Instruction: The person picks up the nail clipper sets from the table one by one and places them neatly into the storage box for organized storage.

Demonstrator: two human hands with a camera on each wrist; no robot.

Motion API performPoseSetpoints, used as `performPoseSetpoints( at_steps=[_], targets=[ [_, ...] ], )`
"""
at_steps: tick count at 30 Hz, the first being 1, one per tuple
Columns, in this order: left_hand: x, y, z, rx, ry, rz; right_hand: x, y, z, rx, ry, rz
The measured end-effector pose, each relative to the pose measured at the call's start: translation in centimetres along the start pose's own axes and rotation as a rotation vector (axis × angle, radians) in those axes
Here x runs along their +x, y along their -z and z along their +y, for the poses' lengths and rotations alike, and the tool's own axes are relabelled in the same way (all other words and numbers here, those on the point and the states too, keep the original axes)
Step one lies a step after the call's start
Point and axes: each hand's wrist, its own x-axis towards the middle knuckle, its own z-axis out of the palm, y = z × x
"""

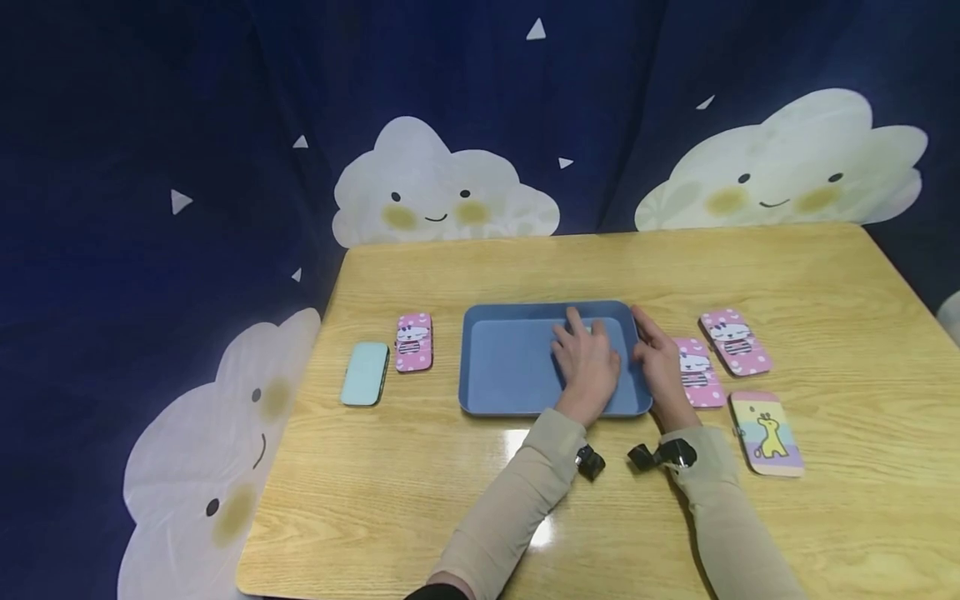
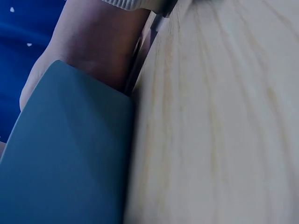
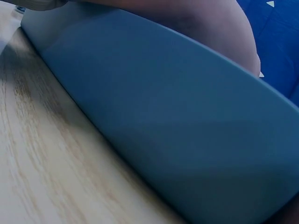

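My left hand [image 1: 587, 367] reaches into the right part of a blue rectangular tray [image 1: 502, 367], its fingers spread and pointing down. A pale patch shows between those fingers; what lies under the hand is mostly hidden. My right hand [image 1: 662, 367] is at the outside of the tray's right wall, with its fingers along the rim. Just right of that hand lies a pink flat case [image 1: 699, 375] with a cartoon animal, partly covered by the hand. The tray's outer wall [image 3: 177, 107] fills much of the right wrist view, hiding the fingers there.
Another pink case [image 1: 735, 342] and a giraffe case [image 1: 767, 433] lie at the right on the wooden table [image 1: 360, 500]. Left of the tray are a pink case [image 1: 414, 342] and a pale blue case [image 1: 365, 374]. A dark blue cloud-patterned curtain [image 1: 450, 67] hangs behind.
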Motion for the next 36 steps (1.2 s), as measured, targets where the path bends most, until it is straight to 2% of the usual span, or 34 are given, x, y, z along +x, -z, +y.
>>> performPoseSetpoints(
  at_steps=[6,13,22,36],
  targets=[
    [0.0,0.0,0.1,0.038,0.002,-0.013,0.0,0.1,-0.1,-0.026,0.013,-0.004],
    [-0.2,-0.1,0.1,0.072,-0.009,-0.035,0.0,0.1,0.2,-0.001,0.008,-0.009],
    [-0.3,-0.1,0.0,0.049,-0.021,-0.037,0.4,0.2,0.5,-0.01,0.007,0.0],
    [-0.6,0.9,-0.3,0.007,-0.026,-0.019,0.1,0.0,0.3,-0.015,0.018,0.002]
  ],
)
